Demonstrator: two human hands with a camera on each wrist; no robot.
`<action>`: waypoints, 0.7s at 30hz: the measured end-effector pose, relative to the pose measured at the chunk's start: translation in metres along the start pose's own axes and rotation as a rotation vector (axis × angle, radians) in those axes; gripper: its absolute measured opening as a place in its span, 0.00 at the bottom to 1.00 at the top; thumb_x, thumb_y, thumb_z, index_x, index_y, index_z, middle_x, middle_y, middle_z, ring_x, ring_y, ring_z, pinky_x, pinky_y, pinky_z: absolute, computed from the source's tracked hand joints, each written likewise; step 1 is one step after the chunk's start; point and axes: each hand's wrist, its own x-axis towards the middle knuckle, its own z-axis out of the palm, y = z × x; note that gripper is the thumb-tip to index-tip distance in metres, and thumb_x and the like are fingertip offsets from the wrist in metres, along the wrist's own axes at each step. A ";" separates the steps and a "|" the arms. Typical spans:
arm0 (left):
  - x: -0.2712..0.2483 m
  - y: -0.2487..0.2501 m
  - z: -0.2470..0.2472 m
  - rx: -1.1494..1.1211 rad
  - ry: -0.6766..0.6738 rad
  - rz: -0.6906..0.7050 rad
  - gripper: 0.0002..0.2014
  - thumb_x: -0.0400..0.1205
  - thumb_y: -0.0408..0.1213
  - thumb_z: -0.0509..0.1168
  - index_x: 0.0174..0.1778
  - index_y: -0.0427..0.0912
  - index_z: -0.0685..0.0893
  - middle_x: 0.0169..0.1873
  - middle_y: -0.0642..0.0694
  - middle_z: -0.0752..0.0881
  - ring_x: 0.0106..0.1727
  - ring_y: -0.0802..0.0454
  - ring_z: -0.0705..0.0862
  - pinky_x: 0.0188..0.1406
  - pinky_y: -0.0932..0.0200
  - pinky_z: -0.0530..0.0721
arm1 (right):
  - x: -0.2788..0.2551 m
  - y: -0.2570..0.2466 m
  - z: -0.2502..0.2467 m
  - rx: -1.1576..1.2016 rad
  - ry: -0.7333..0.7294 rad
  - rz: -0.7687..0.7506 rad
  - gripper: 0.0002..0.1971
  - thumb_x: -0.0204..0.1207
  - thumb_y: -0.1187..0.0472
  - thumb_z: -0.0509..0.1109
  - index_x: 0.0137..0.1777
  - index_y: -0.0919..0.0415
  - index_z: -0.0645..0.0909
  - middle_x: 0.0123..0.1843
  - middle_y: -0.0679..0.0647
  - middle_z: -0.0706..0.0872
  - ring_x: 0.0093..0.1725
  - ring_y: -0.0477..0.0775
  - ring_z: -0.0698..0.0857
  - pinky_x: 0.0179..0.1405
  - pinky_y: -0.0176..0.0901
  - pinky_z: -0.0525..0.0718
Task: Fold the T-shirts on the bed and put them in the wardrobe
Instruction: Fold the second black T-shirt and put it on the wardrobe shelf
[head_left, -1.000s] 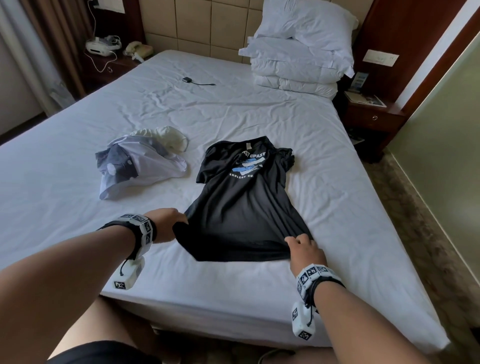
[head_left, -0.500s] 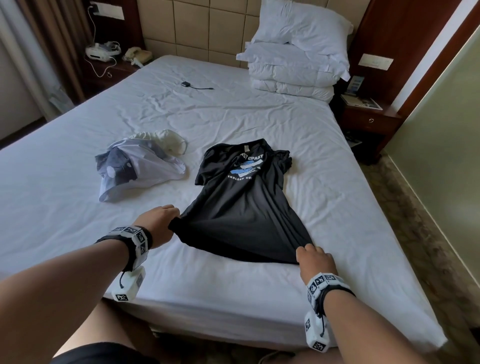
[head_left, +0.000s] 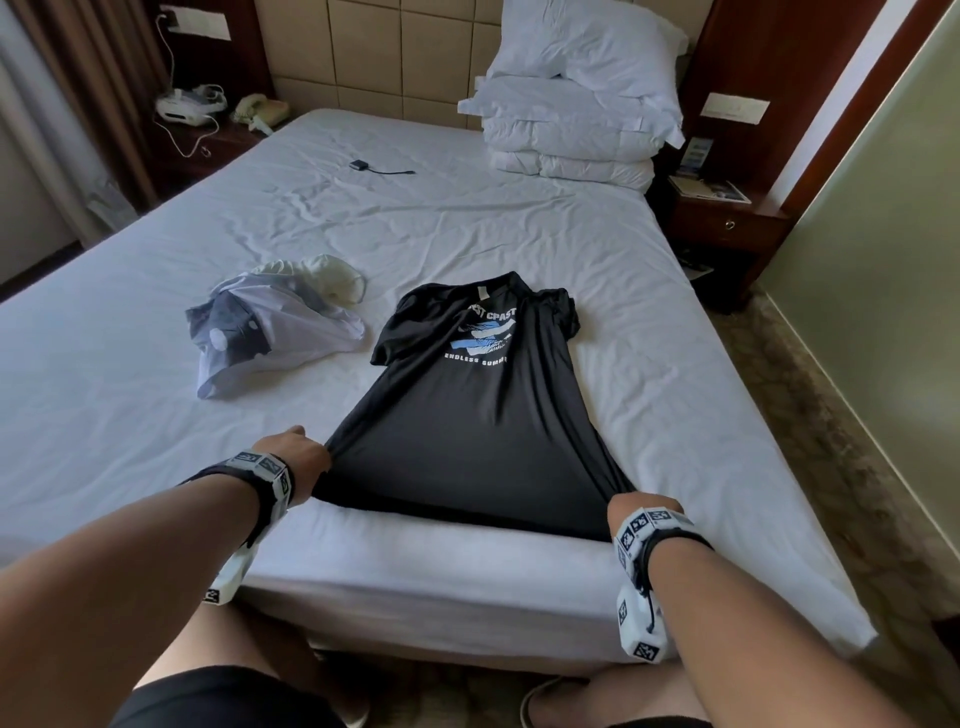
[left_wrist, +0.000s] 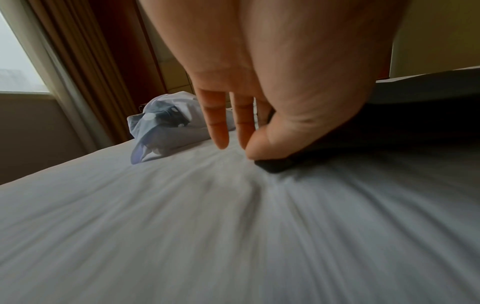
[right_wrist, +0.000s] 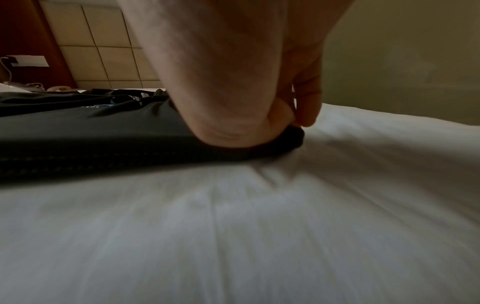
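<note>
Dragged nearer the bed's (head_left: 519, 587) foot edge, the black T-shirt (head_left: 467, 415) lies print-up, hem at that edge. Left hand (left_wrist: 259, 82) pinches one hem corner, thumb on cloth, two fingers straight. Right hand (right_wrist: 233, 82) pinches the other. Pulling further could slide the hem off the edge.

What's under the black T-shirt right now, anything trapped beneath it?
The black T-shirt lies print-up on the bed's white sheet, both hands pinching its hem corners: left hand, right hand. Only sheet shows around its edges; the covered area beneath cannot be seen.
</note>
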 end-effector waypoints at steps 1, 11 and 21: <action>-0.001 -0.001 0.001 -0.011 -0.014 -0.004 0.17 0.77 0.31 0.61 0.56 0.55 0.86 0.43 0.53 0.79 0.60 0.49 0.78 0.48 0.57 0.84 | -0.004 0.001 -0.001 -0.005 0.001 -0.007 0.06 0.80 0.66 0.65 0.43 0.54 0.79 0.37 0.48 0.80 0.45 0.56 0.83 0.48 0.44 0.80; -0.013 -0.005 -0.005 -0.029 -0.144 -0.057 0.16 0.77 0.38 0.67 0.59 0.57 0.88 0.54 0.47 0.72 0.47 0.40 0.84 0.52 0.56 0.83 | -0.025 0.013 0.001 -0.020 -0.062 0.044 0.12 0.75 0.60 0.73 0.32 0.56 0.75 0.33 0.47 0.80 0.43 0.55 0.85 0.49 0.44 0.84; 0.003 0.001 -0.018 -0.186 -0.129 0.003 0.18 0.59 0.58 0.60 0.44 0.73 0.83 0.50 0.55 0.85 0.59 0.49 0.84 0.57 0.53 0.86 | 0.003 -0.023 -0.035 0.187 0.163 -0.055 0.12 0.81 0.61 0.61 0.55 0.51 0.85 0.54 0.51 0.88 0.55 0.57 0.88 0.49 0.46 0.82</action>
